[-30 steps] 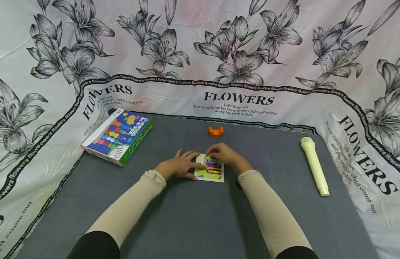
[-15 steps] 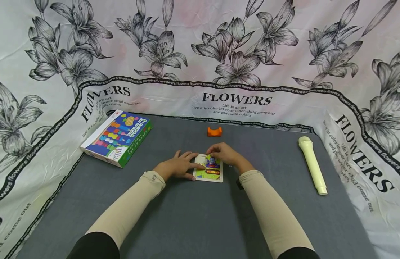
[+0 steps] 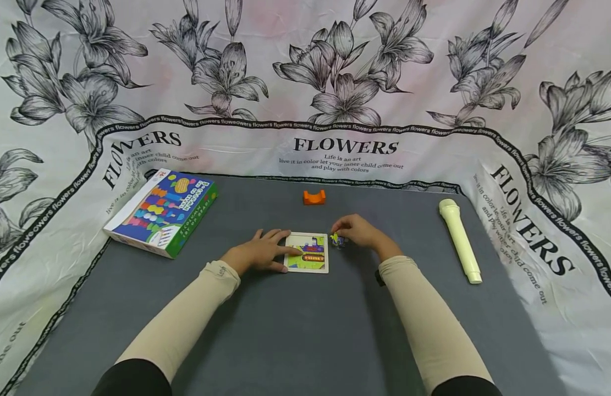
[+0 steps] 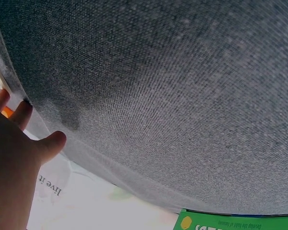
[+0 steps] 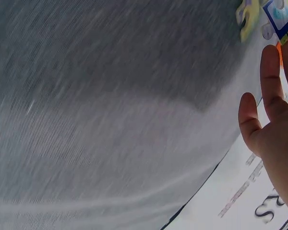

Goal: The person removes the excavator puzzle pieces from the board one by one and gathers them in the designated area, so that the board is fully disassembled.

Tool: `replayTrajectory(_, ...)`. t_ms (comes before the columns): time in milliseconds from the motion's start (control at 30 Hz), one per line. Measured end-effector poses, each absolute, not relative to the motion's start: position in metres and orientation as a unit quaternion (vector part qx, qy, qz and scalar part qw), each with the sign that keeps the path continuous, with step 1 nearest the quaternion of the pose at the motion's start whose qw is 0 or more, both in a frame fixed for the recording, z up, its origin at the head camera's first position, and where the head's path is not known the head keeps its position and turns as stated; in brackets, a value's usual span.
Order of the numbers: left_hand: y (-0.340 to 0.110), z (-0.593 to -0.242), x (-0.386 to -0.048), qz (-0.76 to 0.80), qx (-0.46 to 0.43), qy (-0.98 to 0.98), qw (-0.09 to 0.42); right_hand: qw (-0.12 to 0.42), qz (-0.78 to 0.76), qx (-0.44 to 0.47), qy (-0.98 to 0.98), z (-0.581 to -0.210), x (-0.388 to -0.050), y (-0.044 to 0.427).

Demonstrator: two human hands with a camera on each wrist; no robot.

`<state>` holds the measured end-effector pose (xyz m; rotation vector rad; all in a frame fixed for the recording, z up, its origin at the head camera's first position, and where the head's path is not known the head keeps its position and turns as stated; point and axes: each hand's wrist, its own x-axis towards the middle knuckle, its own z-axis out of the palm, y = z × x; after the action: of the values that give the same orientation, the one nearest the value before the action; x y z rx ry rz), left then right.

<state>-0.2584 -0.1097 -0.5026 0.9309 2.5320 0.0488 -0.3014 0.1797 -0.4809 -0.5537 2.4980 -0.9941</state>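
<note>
A small square jigsaw puzzle (image 3: 312,264) with a pale frame lies in the middle of the table, its picture yellow-green, purple and red. On its left side rests my left hand (image 3: 259,253), fingers spread, with one finger across the picture. Just right of the frame, my right hand (image 3: 357,230) pinches a puzzle piece (image 5: 279,21) with blue, white and yellow on it. A yellowish second piece (image 5: 247,19) shows near it in the right wrist view; whether it is held too cannot be told. The left wrist view shows the left hand (image 4: 14,158) only partly.
A blue and green game box (image 3: 161,212) lies at the back left. Behind the puzzle stands an orange curved block (image 3: 314,197). A pale yellow tube-like stick (image 3: 460,242) lies on the right. Flower-printed cloth (image 3: 236,148) borders the grey table (image 3: 295,330).
My right hand has moved off the puzzle's upper part to its right, taking a piece along. My left hand stays on the puzzle. The head view has shifted slightly.
</note>
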Motion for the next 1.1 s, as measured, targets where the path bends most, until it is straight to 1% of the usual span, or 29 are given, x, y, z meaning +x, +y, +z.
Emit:
replayTrajectory(167,-0.112,-0.502,-0.257,0.025,0.342,0.914,0.216,0.188,-0.349,-0.182,0.9,-0.48,-0.299,0.2)
replayTrajectory(333,-0.116,-0.499,-0.256,0.028,0.338,0.915,0.218,0.195,-0.334,-0.174,0.906,-0.483,-0.3,0.209)
replayTrajectory(500,-0.115,-0.498,-0.255,0.039,0.343,0.912,0.222,0.206,-0.327,-0.16,0.908,-0.487,-0.298,0.212)
replayTrajectory(1100,-0.111,-0.499,-0.254,0.043,0.342,0.912,0.223,0.207,-0.3,-0.136,0.921,-0.491,-0.299,0.214)
